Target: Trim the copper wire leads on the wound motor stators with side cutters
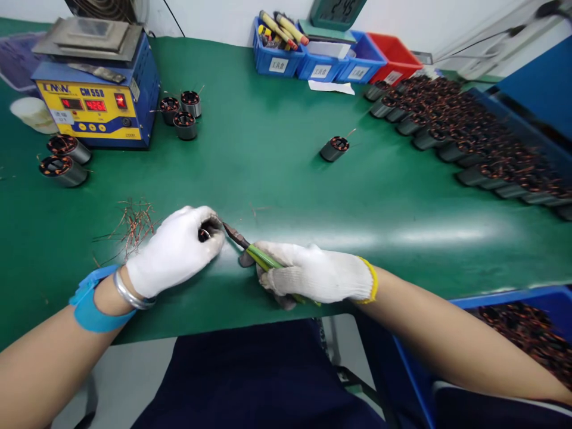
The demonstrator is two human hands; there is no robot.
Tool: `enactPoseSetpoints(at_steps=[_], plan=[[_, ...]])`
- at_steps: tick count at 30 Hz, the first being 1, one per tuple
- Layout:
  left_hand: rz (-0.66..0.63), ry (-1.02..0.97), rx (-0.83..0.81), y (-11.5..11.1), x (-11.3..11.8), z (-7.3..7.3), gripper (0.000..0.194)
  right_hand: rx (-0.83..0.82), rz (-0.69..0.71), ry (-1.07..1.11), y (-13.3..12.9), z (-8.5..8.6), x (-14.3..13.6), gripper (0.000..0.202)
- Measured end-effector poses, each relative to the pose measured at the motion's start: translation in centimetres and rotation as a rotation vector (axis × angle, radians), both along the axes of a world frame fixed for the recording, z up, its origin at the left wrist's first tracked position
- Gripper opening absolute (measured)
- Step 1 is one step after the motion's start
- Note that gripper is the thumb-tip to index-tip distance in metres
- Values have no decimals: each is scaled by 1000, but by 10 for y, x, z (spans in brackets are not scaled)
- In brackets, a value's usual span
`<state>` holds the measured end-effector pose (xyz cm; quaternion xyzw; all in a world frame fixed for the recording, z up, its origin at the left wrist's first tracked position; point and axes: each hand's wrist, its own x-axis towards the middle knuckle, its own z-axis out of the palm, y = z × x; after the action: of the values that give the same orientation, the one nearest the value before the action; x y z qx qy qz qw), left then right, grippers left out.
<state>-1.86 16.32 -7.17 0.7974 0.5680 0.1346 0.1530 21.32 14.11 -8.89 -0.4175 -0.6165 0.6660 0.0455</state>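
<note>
My left hand (179, 247), in a white glove, is wrapped round a motor stator (204, 234); only a dark bit of its end shows inside the curled fingers. In my gloved right hand (308, 271) is a pair of green-handled cutting pliers (259, 255), its dark jaws pointing left and up. The tips of the jaws come close to the left fingertips, and I cannot tell whether they touch anything. A heap of copper wire offcuts (136, 226) lies on the green table just left of my left hand.
A lone stator (334, 148) stands mid-table. Many more stators (473, 131) fill the right side. Several stand near a blue and yellow machine (93, 95) at left. Tool boxes (277, 59) line the back wall. A blue crate (549, 298) holds copper-wound parts at lower right.
</note>
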Motion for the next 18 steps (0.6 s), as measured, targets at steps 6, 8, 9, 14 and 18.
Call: enactPoseSetpoints(at_steps=[6, 8, 9, 14, 18], plan=[[39, 395, 20, -10, -14, 13, 50, -137, -199, 433, 11, -11, 4, 50], [-71, 391, 32, -10, -14, 11, 30, -135, -282, 540, 22, -11, -2, 54], [-149, 372, 69, -10, -12, 9, 26, -106, -306, 536, 28, -9, -6, 55], [-507, 335, 340, -13, -1, -3, 37, 318, -170, 82, 41, 6, -30, 46], [-387, 362, 410, -18, 2, -6, 34, 489, -223, -28, 31, 8, -34, 36]])
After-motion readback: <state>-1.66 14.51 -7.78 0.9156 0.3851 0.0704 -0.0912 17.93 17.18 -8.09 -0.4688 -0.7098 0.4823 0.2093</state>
